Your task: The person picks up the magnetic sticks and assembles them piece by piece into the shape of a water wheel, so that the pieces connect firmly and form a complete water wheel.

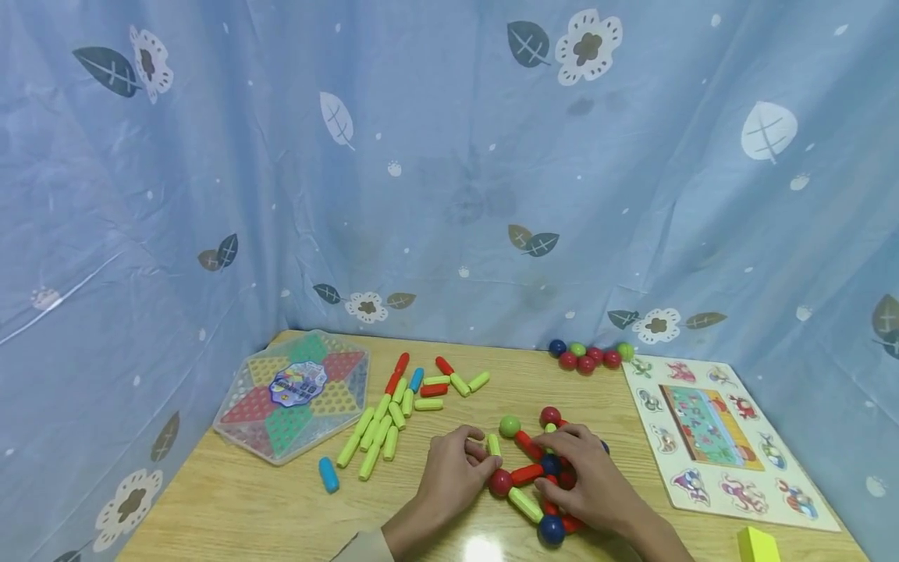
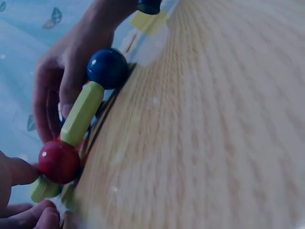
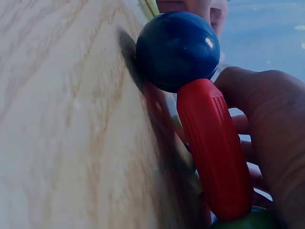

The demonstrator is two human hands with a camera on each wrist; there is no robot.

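Note:
A flat construction of balls and rods lies on the table near its front edge. My right hand (image 1: 586,476) grips it from the right, fingers spread over a dark blue ball (image 1: 551,466), hiding part of it. The thumb lies beside a red rod (image 3: 214,148) that joins a blue ball (image 3: 177,51) to a green ball (image 3: 250,220). My left hand (image 1: 453,472) is at the left side, fingers loosely bent, thumb touching a red ball (image 2: 59,161). A yellow-green rod (image 1: 494,445) stands out from that ball by the fingertips. Another yellow-green rod (image 2: 82,113) links it to the front blue ball (image 1: 551,531).
Loose yellow-green rods (image 1: 374,443), red rods (image 1: 396,373) and a blue rod (image 1: 328,474) lie left. A hexagonal game board (image 1: 298,394) is farther left. Several balls (image 1: 586,364) sit at the back; a picture puzzle board (image 1: 730,441) and yellow block (image 1: 758,544) are right.

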